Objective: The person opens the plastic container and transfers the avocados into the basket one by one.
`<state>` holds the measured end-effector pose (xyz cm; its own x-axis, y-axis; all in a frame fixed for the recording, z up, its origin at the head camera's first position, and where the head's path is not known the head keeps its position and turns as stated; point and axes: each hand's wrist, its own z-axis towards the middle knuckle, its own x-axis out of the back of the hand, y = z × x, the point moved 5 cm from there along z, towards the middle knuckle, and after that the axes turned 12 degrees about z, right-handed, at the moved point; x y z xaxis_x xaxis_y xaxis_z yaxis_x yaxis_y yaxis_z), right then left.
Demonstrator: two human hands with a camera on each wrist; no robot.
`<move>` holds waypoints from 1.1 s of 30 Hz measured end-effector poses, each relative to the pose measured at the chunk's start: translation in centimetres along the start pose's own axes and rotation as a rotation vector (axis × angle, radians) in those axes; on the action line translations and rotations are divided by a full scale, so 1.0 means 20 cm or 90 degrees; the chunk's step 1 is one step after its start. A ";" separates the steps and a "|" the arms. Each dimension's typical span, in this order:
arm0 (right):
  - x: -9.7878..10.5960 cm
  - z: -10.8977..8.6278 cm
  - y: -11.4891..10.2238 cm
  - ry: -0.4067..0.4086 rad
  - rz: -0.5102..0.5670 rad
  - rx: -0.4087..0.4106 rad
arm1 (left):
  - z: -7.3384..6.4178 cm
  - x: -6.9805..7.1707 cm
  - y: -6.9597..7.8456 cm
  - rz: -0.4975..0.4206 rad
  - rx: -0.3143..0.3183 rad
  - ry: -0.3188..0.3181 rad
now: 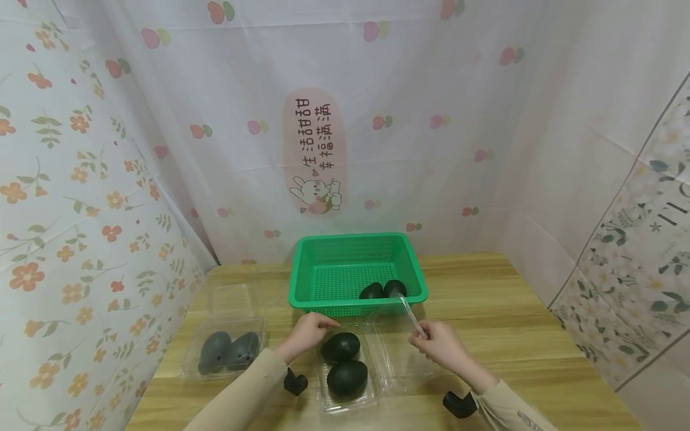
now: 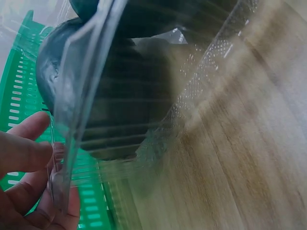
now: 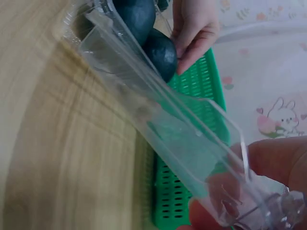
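Note:
In the head view, a clear plastic clamshell box stands open on the table with two dark green avocados in it, one behind the other. My left hand is at its far left corner; the left wrist view shows thumb and fingers pinching the box's rim. On the right side, my right hand grips the edge of the raised clear lid between thumb and fingers. The lid tilts up, joined along the box's right side.
A green basket stands behind the box, with two avocados at its near right. To the left lies another clear box holding two avocados. Patterned curtains border the wooden table.

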<state>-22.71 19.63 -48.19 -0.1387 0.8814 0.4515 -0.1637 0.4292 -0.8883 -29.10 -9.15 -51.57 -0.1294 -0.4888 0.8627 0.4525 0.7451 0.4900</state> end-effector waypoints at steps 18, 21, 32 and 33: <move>-0.04 -0.08 0.21 0.072 0.126 -0.096 | 0.03 -0.02 0.00 -0.015 0.032 0.010; -0.05 -0.09 0.23 0.077 0.133 -0.104 | 0.04 -0.01 0.00 -0.015 0.032 0.014; -0.07 -0.10 0.30 0.064 0.123 -0.112 | 0.05 -0.01 0.00 -0.002 0.022 0.019; -0.07 -0.10 0.31 0.065 0.119 -0.116 | 0.06 -0.01 0.00 -0.001 0.022 0.020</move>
<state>-21.53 21.52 -54.49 -0.0500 0.9600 0.2757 0.0353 0.2775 -0.9601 -30.03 -8.53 -51.53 -0.1018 -0.5031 0.8582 0.4220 0.7594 0.4952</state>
